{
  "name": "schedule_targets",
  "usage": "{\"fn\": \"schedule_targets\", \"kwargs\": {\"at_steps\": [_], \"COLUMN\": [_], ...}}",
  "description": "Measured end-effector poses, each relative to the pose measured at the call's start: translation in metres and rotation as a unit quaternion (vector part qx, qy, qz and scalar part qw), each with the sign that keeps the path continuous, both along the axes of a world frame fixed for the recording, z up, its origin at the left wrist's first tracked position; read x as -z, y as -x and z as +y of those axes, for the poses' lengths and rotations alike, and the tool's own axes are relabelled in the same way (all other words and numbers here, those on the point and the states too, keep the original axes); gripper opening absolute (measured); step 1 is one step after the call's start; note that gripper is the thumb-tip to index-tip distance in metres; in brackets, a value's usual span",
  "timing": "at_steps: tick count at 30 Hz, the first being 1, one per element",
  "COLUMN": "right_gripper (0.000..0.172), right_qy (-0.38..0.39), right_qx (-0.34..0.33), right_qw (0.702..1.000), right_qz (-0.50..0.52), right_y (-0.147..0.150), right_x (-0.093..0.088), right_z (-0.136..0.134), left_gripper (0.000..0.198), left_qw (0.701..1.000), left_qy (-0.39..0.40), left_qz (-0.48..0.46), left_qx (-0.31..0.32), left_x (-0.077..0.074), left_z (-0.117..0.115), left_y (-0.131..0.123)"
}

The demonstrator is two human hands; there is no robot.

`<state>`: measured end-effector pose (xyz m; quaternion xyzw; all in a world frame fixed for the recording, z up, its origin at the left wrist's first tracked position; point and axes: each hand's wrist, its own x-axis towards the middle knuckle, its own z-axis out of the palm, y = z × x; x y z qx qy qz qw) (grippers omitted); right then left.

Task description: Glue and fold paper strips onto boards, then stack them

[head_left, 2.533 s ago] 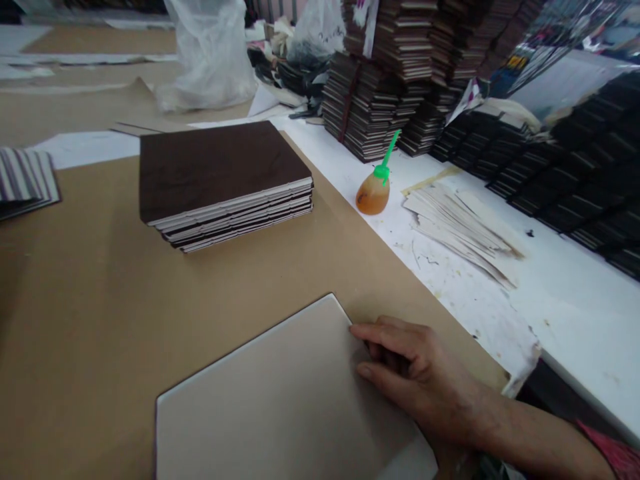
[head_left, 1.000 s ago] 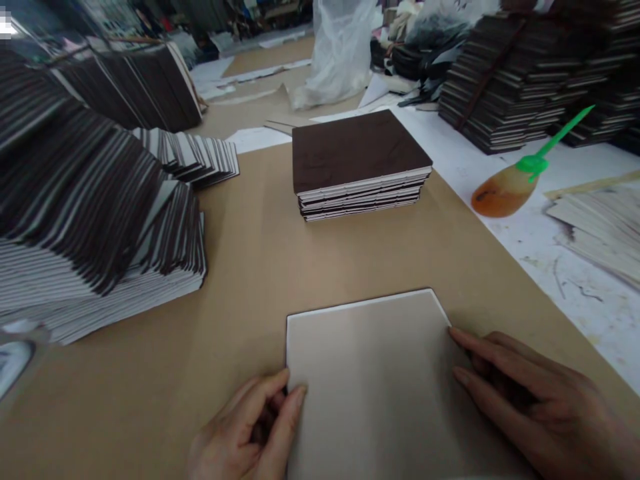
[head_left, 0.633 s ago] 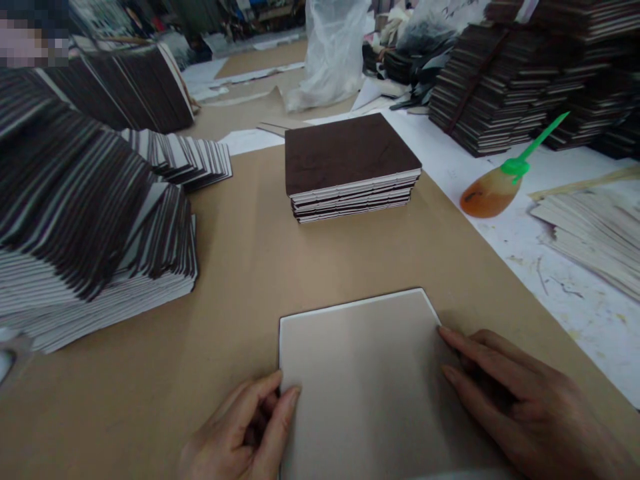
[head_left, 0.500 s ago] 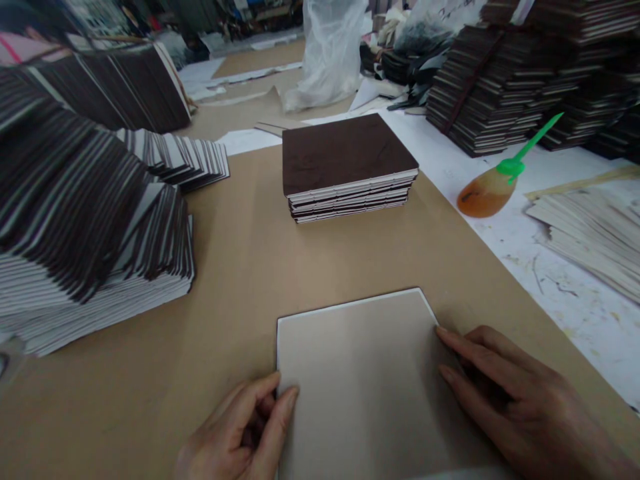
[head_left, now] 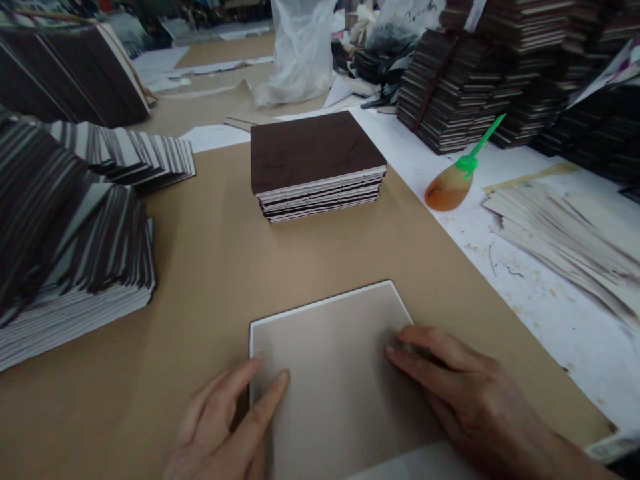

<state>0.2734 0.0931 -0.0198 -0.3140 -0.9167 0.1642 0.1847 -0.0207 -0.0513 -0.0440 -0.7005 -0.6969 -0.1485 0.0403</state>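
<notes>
Tan tabletop [head_left: 200, 267], beige board [head_left: 330, 380], amber-filled bottle [head_left: 450, 187]

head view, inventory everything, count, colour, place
Flat rectangular panel: 1, beige, white-edged, lower middle
Rectangular stack: 1, brown-topped, beyond panel
Teardrop plastic bottle: 1, amber, green spout, right of stack
Flat strips: several, pale, right of bottle
Leaning piles: 3 or more, brown and white, left
Tall stacks: several, brown and black, upper right
Plastic bags: 2, translucent, upper middle
Covering sheet: 1, brown, beneath panel
Worktop surface: 1, white, under bottle
Background clutter: uncountable, mostly dark, top
Left hand: 1, on panel's left edge
Right hand: 1, on panel's right side
</notes>
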Motion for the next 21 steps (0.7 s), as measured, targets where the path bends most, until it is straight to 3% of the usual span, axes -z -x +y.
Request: {"fn": "schedule_targets", "kwargs": {"at_steps": [2,4,7,11,14,17,21], "right_gripper": [0.04,0.038,0.035,0.032,0.034,0.032,0.029], "right_qy": [-0.022,-0.024,-0.011,0.021,0.087,0.124,0.094], "right_qx": [-0.02,-0.031,-0.04,-0.061,-0.076,-0.011,0.142], "right_qw": [0.999,0.998,0.995,0.997,0.993,0.991,0.982], "right_qz": [-0.018,-0.048,-0.092,-0.038,0.022,0.045,0.086], "right_y": [0.0,0.0,0.0,-0.004,-0.018,-0.044,-0.082], "right_x": [-0.003,-0.006,-0.01,-0.01,-0.012,-0.025,-0.049], "right_z": [-0.001,-0.001,0.001,0.005,0.01,0.018,0.044], "left_gripper": [0.057,0.053,0.043,0.071,0.073,0.072,0.065], "left_qw": [0.993,0.986,0.99,0.983,0.97,0.968,0.973], "left_qy": [-0.01,-0.011,0.014,0.07,0.115,0.129,0.13], "left_qz": [0.075,0.104,0.102,0.167,0.214,0.216,0.192], "left_qx": [0.095,0.132,0.091,0.019,0.006,-0.003,0.01], "left_x": [0.003,0.0,-0.014,-0.036,-0.04,-0.04,-0.043], "left_z": [0.001,0.004,0.011,0.021,0.026,0.029,0.029], "left_y": [0.008,0.007,-0.015,-0.053,-0.066,-0.067,-0.07]}}
